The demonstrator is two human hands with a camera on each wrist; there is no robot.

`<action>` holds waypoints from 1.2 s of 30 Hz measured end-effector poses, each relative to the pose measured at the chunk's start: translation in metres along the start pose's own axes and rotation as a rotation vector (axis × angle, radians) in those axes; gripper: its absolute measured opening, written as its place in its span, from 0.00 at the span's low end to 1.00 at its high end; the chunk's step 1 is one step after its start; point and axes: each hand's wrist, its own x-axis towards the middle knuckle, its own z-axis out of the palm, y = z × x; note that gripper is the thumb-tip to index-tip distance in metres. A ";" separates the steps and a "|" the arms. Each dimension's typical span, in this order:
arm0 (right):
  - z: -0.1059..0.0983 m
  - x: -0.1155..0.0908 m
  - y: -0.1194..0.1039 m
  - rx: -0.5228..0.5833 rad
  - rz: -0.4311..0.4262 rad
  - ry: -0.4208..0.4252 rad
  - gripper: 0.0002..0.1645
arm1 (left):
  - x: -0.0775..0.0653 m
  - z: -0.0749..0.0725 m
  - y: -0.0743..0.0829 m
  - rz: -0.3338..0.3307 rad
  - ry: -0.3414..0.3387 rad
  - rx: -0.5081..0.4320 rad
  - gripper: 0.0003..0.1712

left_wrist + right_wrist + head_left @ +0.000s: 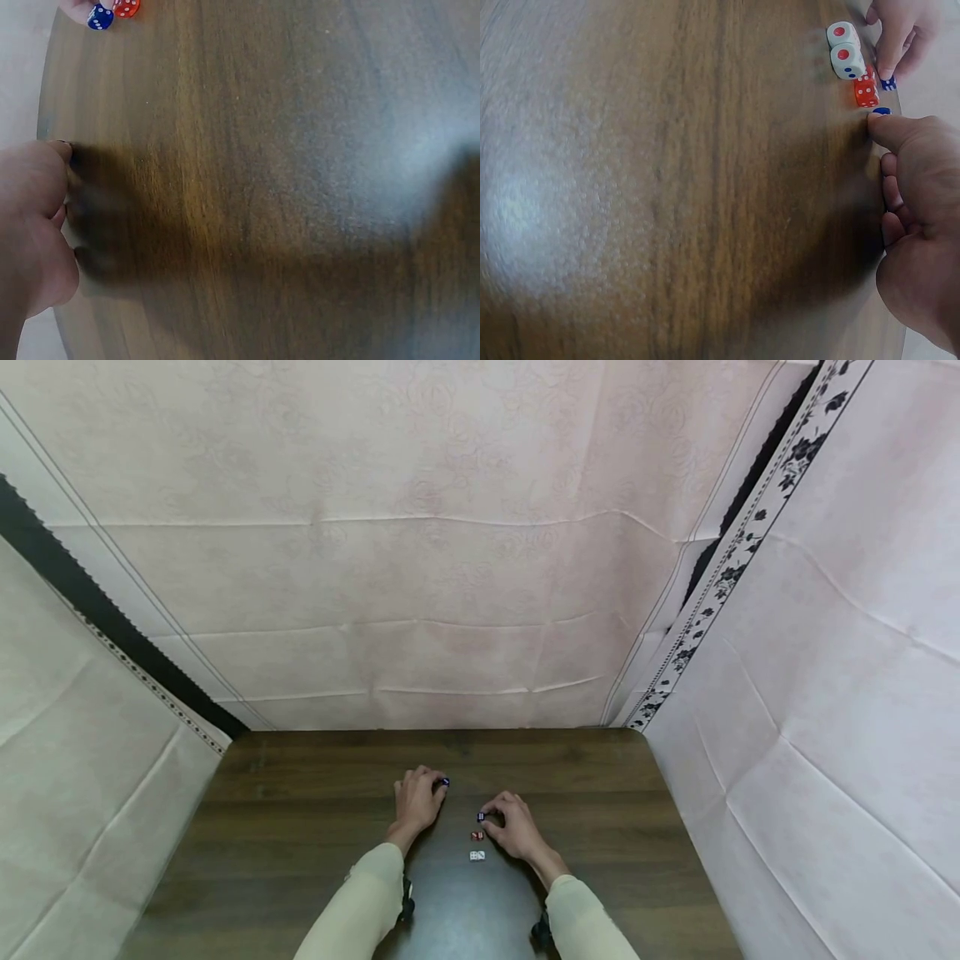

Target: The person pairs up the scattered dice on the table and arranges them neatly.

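Note:
In the head view my left hand [417, 800] pinches a dark blue die [446, 782] between thumb and fingers, just above the table. That same die [888, 83] shows at the left fingertips in the right wrist view. My right hand [517, 828] holds a second blue die [481, 817] with its thumb and fingers, right behind a pair of red dice [477, 836]. Nearer to me two white dice [845, 51] lie side by side, red and blue dots showing. The left wrist view shows my left hand [37, 225] from behind, its die hidden.
A brown wood-grain table [300, 827] lies under both hands, with a bright glare along its middle. Pale patterned cloth [450, 568] hangs behind the far edge, and more cloth [825, 735] drapes along the sides.

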 end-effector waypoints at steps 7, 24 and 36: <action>0.000 -0.002 -0.001 0.015 0.007 -0.005 0.08 | -0.003 0.003 -0.005 0.030 0.034 -0.019 0.12; 0.000 -0.002 -0.001 0.008 0.010 -0.008 0.08 | -0.019 -0.009 -0.004 0.135 -0.057 -0.043 0.12; 0.000 -0.002 -0.003 0.003 0.005 0.001 0.07 | -0.040 -0.010 0.006 0.241 -0.134 -0.082 0.09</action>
